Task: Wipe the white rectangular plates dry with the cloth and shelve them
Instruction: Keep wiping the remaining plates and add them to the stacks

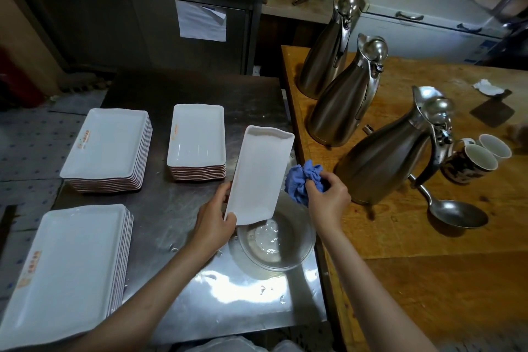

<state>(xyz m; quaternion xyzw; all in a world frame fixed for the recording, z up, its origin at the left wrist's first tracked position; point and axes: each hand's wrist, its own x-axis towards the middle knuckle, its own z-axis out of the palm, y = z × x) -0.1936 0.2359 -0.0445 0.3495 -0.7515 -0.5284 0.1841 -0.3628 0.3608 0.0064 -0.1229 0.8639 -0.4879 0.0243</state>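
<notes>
Lower-left plate stack (pixel 65 274): near corner cut by the frame's bottom-left edge. Pale objects at bottom centre (pixel 228 345) cropped, unidentifiable. Printed marks on plate rims too small to read. Glass bowl (pixel 275 240) partly hidden behind the held plate (pixel 258 177). Blue cloth (pixel 304 180) partly covered by right hand (pixel 328 197). Upper right blurred.

At the centre of the frame a plain white plate (pixel 258 177) sits next to a crumpled blue cloth (pixel 304 180). The three plate stacks (pixel 105 146) at left are white too, with pinkish-red edges down their sides and a small orange-and-green mark on two of the top plates. The metal table (pixel 183 208) under them is grey with bright glare. At right, the wooden table (pixel 428 237) is orange-brown, the three jugs (pixel 380 163) are silver, and the two mugs (pixel 468 164) are dark and patterned outside, white inside.
</notes>
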